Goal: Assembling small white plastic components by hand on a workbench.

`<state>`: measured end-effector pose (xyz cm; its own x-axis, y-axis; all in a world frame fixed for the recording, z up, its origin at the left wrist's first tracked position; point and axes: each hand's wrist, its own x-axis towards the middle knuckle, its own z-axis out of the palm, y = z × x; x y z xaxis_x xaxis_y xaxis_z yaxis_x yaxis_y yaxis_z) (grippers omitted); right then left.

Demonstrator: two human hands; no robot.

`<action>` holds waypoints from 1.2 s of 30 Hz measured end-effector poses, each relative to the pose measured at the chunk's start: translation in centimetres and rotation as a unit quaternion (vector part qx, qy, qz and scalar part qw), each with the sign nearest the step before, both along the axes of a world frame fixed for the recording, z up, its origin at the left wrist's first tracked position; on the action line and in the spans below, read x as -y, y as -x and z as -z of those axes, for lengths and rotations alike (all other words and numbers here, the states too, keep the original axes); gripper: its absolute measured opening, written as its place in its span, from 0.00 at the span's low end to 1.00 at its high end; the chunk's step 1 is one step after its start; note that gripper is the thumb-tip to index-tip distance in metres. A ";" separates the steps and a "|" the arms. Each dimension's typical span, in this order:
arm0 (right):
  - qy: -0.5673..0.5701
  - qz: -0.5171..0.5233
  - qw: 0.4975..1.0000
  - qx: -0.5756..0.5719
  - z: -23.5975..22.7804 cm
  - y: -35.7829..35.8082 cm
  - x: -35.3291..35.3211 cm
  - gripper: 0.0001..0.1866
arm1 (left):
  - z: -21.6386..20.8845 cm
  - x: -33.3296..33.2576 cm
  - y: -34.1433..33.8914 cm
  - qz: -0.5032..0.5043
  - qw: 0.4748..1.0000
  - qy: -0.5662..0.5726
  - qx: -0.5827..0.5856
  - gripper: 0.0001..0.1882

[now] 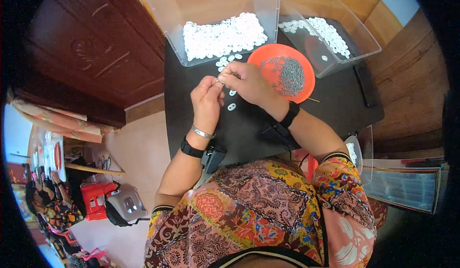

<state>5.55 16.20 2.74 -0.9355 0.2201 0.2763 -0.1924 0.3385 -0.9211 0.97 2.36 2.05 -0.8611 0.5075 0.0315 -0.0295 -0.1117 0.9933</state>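
Tiny item (220,82) sits pinched between your fingertips, too covered to identify. Your left hand (206,100) and right hand (251,84) meet on it, fingers curled in, thumbs pressing; probably a two-sided grip for steadiness. Loose white two-hole ovals (232,107) lie between and just beyond your hands, likely within easy pickup. Straight ahead, a clear bin (167,18) holds more; ahead-right, an orange plate (275,51) keeps grey metal pins (291,76) together, presumably against rolling. Second clear bin (342,63) stands farther right. Counter (335,110): left edge near your left hand, near edge by your torso, open room right of your right hand, below the plate.
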 end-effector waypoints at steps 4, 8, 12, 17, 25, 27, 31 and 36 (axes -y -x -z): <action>0.087 -0.049 0.995 0.001 0.3 0.5 -0.7 0.10 | 0.0 -0.2 0.4 0.007 1.000 0.010 -0.019 0.06; 0.091 -0.057 0.994 0.009 -0.3 0.6 -1.5 0.11 | -0.5 0.2 0.7 0.009 1.000 -0.003 0.000 0.05; 0.050 -0.020 0.998 0.036 -0.8 0.3 -2.2 0.12 | -0.2 0.3 1.1 0.006 0.999 -0.036 0.005 0.05; 0.025 -0.034 0.999 0.019 -0.5 0.3 -1.8 0.11 | -0.7 0.3 0.8 0.007 1.000 0.007 -0.022 0.06; -0.012 -0.065 0.998 0.002 -0.4 0.3 -1.5 0.08 | -0.2 0.2 0.7 0.021 0.998 0.022 -0.052 0.08; -0.033 -0.055 0.998 -0.004 -0.3 0.3 -1.1 0.08 | 0.0 0.1 0.6 0.023 0.998 0.018 -0.048 0.08; -0.073 -0.011 0.997 -0.034 -0.4 0.1 -0.1 0.08 | -0.3 0.1 0.3 0.013 1.000 0.014 -0.015 0.07; -0.086 0.001 0.996 -0.036 -0.3 0.1 -0.1 0.08 | -0.6 0.1 0.1 0.015 1.000 0.009 -0.001 0.07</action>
